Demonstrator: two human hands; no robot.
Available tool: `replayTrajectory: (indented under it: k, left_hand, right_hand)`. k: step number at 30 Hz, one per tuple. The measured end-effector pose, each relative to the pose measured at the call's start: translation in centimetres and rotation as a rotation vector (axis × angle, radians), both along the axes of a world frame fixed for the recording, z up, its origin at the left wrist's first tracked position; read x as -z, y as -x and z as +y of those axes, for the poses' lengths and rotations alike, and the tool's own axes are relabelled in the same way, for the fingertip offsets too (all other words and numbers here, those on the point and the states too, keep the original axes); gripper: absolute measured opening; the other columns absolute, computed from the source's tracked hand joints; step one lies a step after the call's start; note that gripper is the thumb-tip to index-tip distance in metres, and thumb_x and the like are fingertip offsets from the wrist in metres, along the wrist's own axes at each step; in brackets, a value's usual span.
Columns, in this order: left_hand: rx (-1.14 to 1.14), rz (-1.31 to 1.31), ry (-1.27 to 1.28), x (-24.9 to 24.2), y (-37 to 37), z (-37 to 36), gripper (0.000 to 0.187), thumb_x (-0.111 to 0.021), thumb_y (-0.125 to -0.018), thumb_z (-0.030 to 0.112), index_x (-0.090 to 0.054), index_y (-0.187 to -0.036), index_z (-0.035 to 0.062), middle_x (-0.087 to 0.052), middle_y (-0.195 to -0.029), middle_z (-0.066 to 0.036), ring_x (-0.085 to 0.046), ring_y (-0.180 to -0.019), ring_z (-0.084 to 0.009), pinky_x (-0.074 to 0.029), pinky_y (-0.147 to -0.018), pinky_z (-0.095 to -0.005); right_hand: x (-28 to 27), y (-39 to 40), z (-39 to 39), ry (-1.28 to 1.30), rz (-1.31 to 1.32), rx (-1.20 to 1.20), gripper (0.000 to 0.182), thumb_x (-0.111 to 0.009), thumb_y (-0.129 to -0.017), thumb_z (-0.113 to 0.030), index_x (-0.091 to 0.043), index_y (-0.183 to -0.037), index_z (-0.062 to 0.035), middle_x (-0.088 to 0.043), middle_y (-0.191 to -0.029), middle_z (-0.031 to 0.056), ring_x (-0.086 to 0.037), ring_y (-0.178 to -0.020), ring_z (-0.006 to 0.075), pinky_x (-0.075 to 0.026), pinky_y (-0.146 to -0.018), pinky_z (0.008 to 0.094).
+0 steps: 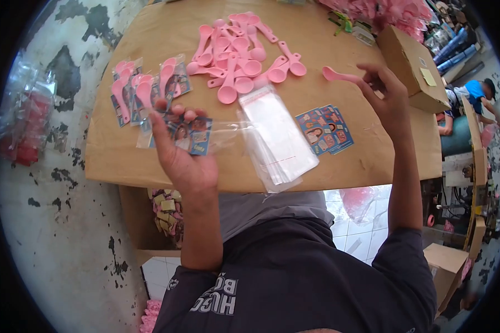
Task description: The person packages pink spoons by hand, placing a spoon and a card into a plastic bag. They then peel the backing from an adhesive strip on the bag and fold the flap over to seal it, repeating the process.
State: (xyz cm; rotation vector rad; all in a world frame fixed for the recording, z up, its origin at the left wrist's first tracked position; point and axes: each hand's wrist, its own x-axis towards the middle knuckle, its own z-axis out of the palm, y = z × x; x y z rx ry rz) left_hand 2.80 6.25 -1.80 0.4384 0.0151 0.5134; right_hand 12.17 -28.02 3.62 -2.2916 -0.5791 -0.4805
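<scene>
My left hand (pixel 191 166) grips a clear plastic bag with a blue printed card (pixel 199 136) inside, its clear end stretching right. A pink spoon (pixel 337 75) is pinched by its handle in my right hand (pixel 388 97), raised at the table's right side. Between my hands lies a stack of clear plastic bags (pixel 278 136). Just right of it are blue printed cards (pixel 330 133). Loose pink spoons (pixel 236 61) are heaped beyond the bags. Several bagged spoons with cards (pixel 119 91) lie behind my left hand.
Brown paper covers the table (pixel 150 33). A cardboard box (pixel 414 69) stands at its right edge, with pink plastic bundles (pixel 383 14) behind. The peeling wall (pixel 55 222) is at left. Another person (pixel 475 94) is at far right.
</scene>
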Motion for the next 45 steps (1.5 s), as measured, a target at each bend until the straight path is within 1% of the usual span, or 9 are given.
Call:
replayTrajectory:
  k: [6, 8, 11, 22, 28, 35, 38, 41, 45]
  left_hand:
    - [-0.071, -0.052, -0.015, -0.8, -0.3, -0.4, 0.032, -0.064, -0.103, 0.03, -0.059, -0.122, 0.0054, -0.064, -0.103, -0.007, -0.063, -0.09, -0.017, -0.053, -0.1, -0.0396]
    - [-0.126, -0.039, -0.033, -1.0, -0.7, -0.6, 0.036, -0.06, -0.105, 0.037, -0.054, -0.125, 0.008, -0.065, -0.104, -0.006, -0.064, -0.094, -0.0174, -0.051, -0.104, -0.044]
    - [-0.093, -0.062, 0.007, -0.7, -1.1, -0.9, 0.038, -0.059, -0.105, 0.038, -0.054, -0.126, 0.0072, -0.065, -0.106, -0.008, -0.065, -0.097, -0.0194, -0.049, -0.109, -0.0475]
    - [0.096, -0.044, -0.042, 0.0, -0.4, -4.4, 0.043, -0.055, -0.106, 0.043, -0.05, -0.132, 0.0086, -0.066, -0.104, -0.007, -0.066, -0.097, -0.0196, -0.049, -0.109, -0.0499]
    - [0.505, -0.012, 0.166, 0.9, -0.1, -5.5, 0.046, -0.056, -0.105, 0.044, -0.051, -0.132, 0.008, -0.065, -0.101, -0.007, -0.066, -0.093, -0.0188, -0.055, -0.102, -0.0475]
    - [0.648, -0.01, 0.176, 0.5, 0.1, -5.9, 0.043, -0.054, -0.107, 0.04, -0.049, -0.134, 0.0062, -0.065, -0.102, -0.008, -0.067, -0.094, -0.0198, -0.059, -0.096, -0.0457]
    - [0.705, 0.04, 0.19, 1.2, -0.2, -5.7, 0.042, -0.053, -0.107, 0.038, -0.05, -0.133, 0.0059, -0.066, -0.104, -0.009, -0.068, -0.097, -0.0205, -0.059, -0.095, -0.0452]
    - [0.759, 0.057, 0.229, 1.6, -0.5, -5.1, 0.041, -0.054, -0.107, 0.038, -0.051, -0.132, 0.0053, -0.067, -0.107, -0.011, -0.068, -0.101, -0.0228, -0.058, -0.099, -0.0484]
    - [0.845, -0.002, 0.205, 0.4, -0.3, -4.1, 0.043, -0.051, -0.108, 0.033, -0.05, -0.138, 0.0027, -0.058, -0.136, -0.019, -0.06, -0.127, -0.0266, -0.049, -0.111, -0.0539]
  right_hand:
    - [1.4, 4.1, 0.2, -0.025, 0.005, 0.195, 0.021, -0.072, -0.094, -0.006, -0.068, -0.114, 0.0006, -0.068, -0.093, 0.0057, -0.067, -0.083, 0.0114, -0.054, -0.076, 0.027]
    - [2.6, 5.9, 1.0, -0.549, 0.29, 0.028, 0.021, -0.07, -0.095, -0.003, -0.066, -0.114, 0.0024, -0.069, -0.096, 0.0071, -0.068, -0.085, 0.0129, -0.055, -0.078, 0.028]
    - [3.2, 8.9, 4.8, -0.779, 0.517, -0.064, 0.019, -0.069, -0.095, -0.001, -0.064, -0.113, 0.0032, -0.068, -0.098, 0.0076, -0.068, -0.088, 0.014, -0.055, -0.081, 0.0285]
    - [4.3, 10.7, 10.9, -1.033, 0.788, -0.3, 0.032, -0.072, -0.093, 0.002, -0.053, -0.119, 0.0005, -0.066, -0.102, 0.0104, -0.07, -0.098, 0.0191, -0.058, -0.089, 0.0315]
    - [5.2, 10.8, 12.2, -1.012, 0.717, -0.326, 0.037, -0.077, -0.09, -0.003, -0.054, -0.118, 0.0, -0.062, -0.1, 0.0052, -0.064, -0.092, 0.0117, -0.055, -0.084, 0.0276]
    - [5.7, 11.6, 13.0, -0.706, 0.375, -0.125, 0.045, -0.084, -0.084, -0.008, -0.058, -0.12, -0.0025, -0.057, -0.104, 0.002, -0.053, -0.085, 0.0066, -0.048, -0.075, 0.0234]
    - [5.2, 11.7, 12.8, -0.682, 0.212, -0.09, 0.047, -0.084, -0.081, -0.008, -0.061, -0.123, -0.0054, -0.057, -0.112, 0.0052, -0.053, -0.088, 0.0119, -0.048, -0.073, 0.0259]
    - [5.1, 11.7, 11.0, -0.268, -0.238, -0.299, 0.03, -0.085, -0.081, -0.013, -0.072, -0.108, -0.0133, -0.059, -0.121, 0.0117, -0.054, -0.095, 0.0244, -0.048, -0.075, 0.0328]
    - [4.5, 12.1, 9.3, -0.631, -0.078, -0.4, 0.014, -0.075, -0.089, -0.009, -0.071, -0.103, -0.0071, -0.06, -0.118, 0.0146, -0.055, -0.096, 0.0212, -0.047, -0.078, 0.0306]
